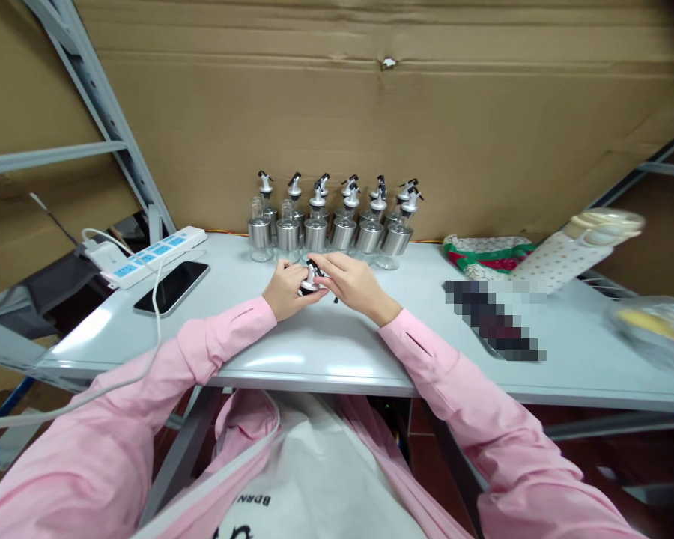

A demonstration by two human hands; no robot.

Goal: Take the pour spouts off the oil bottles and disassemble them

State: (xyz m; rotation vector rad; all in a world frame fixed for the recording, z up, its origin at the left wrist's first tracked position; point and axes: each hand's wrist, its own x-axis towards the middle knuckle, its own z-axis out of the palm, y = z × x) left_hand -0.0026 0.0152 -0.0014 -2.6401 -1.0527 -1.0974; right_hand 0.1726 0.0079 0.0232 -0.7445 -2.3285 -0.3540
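Observation:
Both hands meet over the middle of the table. My left hand (286, 290) is closed round a silver and black bottle pourer (310, 280). From the right, my right hand (358, 283) has its fingers pressed on the pourer's black top. A small dark piece (336, 300) shows just below the right fingers; what it belongs to is unclear. Just beyond the hands stand several glass bottles with steel bands, in two rows. Most carry a pourer, such as the front-right bottle (396, 241). Two at the front left, a bottle (260, 233) and its neighbour (288, 235), have bare glass necks.
On the left lie a power strip (156, 257) with a white cable (157, 329) and a phone (174, 287). To the right are a patterned cloth (483, 253), a dotted tumbler (573, 251), a blurred-out dark object (493, 320) and a plastic-wrapped bowl (657, 329). Cardboard (314, 112) backs the table.

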